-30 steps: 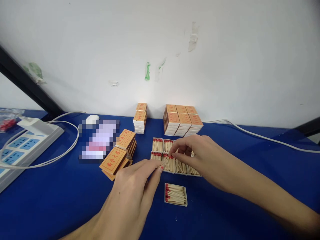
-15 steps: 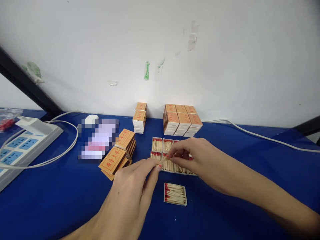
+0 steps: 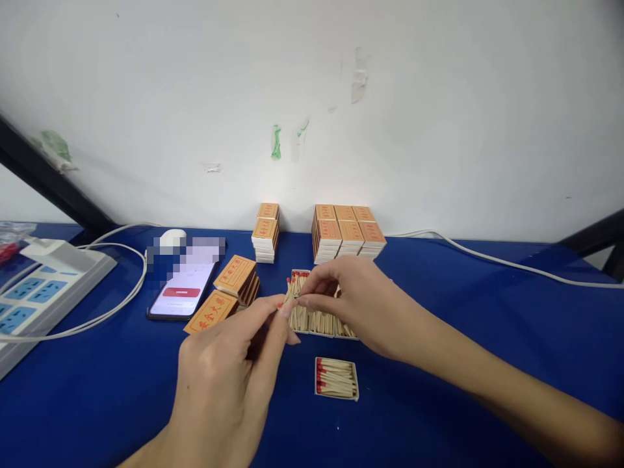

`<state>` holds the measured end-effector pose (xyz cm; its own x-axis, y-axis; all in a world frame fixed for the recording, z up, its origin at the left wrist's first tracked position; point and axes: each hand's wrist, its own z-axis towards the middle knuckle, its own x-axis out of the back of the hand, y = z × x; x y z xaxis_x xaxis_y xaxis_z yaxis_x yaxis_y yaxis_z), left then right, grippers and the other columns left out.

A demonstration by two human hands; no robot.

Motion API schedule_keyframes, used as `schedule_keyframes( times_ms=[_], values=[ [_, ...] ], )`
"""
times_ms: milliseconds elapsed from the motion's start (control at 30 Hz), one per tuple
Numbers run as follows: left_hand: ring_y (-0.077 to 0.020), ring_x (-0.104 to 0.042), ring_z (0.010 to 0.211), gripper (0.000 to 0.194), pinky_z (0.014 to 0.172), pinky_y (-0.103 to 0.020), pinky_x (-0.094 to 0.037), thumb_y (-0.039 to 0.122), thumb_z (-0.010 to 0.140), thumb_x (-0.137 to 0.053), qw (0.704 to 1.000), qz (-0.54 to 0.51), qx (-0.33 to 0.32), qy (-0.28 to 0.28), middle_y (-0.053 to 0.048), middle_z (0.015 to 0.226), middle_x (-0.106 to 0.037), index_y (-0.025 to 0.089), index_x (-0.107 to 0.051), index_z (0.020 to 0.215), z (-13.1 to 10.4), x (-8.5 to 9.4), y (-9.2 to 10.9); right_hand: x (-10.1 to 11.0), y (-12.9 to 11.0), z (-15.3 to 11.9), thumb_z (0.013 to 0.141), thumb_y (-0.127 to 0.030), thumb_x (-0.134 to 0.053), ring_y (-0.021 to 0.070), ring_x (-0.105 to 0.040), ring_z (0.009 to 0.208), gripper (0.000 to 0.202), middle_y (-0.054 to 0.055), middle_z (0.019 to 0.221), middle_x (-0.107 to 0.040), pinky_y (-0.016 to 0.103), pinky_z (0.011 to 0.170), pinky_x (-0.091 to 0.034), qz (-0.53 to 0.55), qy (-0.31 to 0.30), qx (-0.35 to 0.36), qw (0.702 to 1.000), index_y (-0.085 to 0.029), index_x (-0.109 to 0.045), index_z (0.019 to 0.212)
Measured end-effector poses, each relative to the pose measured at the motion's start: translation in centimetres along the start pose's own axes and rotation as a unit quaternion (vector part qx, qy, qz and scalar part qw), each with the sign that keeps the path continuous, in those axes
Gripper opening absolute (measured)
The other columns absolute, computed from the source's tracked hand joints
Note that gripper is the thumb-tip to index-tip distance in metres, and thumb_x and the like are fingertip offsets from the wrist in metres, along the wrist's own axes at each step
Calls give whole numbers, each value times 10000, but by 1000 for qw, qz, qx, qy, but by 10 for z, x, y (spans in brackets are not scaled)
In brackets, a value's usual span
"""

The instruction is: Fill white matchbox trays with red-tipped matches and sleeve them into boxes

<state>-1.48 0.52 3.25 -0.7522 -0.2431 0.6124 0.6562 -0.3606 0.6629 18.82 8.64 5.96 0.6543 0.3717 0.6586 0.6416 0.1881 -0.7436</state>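
Note:
Between thumb and forefinger, my left hand pinches a few matches, their red heads pointing up and away. My right hand is closed too, its thumb and fingertips meeting the lower part of the same matches beside my left fingertips. Below both hands are open matchbox trays filled with matches and set side by side; my right hand hides part of them. Nearer to me lies a single tray full of matches, heads to the left.
Orange matchbox sleeves are piled left of the trays. Matchboxes stand stacked by the wall in a small stack and a wider block. At the left are a phone, a white power strip and looping cables.
Both hands have shifted slightly left and up with the matches, which now point upward with red heads showing. The whole view has also shifted a little.

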Motion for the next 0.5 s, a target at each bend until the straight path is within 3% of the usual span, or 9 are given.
schedule_keyframes(
  times_ms=[67, 167, 367, 500],
  values=[
    [-57, -539, 416, 314, 490, -208, -445, 276, 1164, -645, 1000, 6, -5, -3, 113, 692, -733, 258, -743, 867, 1, 1, 0, -1, 2, 3, 1080, -255, -815, 157, -713, 760, 250, -10, 823, -817, 305, 695, -478, -17, -17, 14, 1000, -229, -828, 832],
    [-62, -525, 397, 309, 479, -216, -434, 282, 1176, -634, 1000, 6, -12, -10, 124, 640, -694, 265, -742, 887, 1, 1, -1, 2, 6, 6, 1091, -262, -799, 150, -649, 714, 285, -18, 779, -762, 316, 668, -431, -48, -44, 27, 997, -222, -789, 810],
    [-114, -743, 557, 342, 483, -245, -445, 296, 1199, -611, 999, 15, -12, -40, 89, 740, -779, 272, -715, 873, 2, 1, -5, 7, 10, 13, 1086, -209, -776, 171, -663, 757, 299, 3, 811, -747, 327, 676, -420, -81, -88, 34, 992, -208, -730, 791],
    [-114, -750, 560, 374, 479, -243, -440, 294, 1205, -598, 998, 19, -15, -59, 84, 725, -774, 265, -693, 844, 1, 0, -7, 6, 10, 16, 1083, -211, -787, 180, -702, 800, 174, 12, 874, -775, 318, 713, -459, -76, -94, 41, 992, -208, -794, 909]
  ],
)
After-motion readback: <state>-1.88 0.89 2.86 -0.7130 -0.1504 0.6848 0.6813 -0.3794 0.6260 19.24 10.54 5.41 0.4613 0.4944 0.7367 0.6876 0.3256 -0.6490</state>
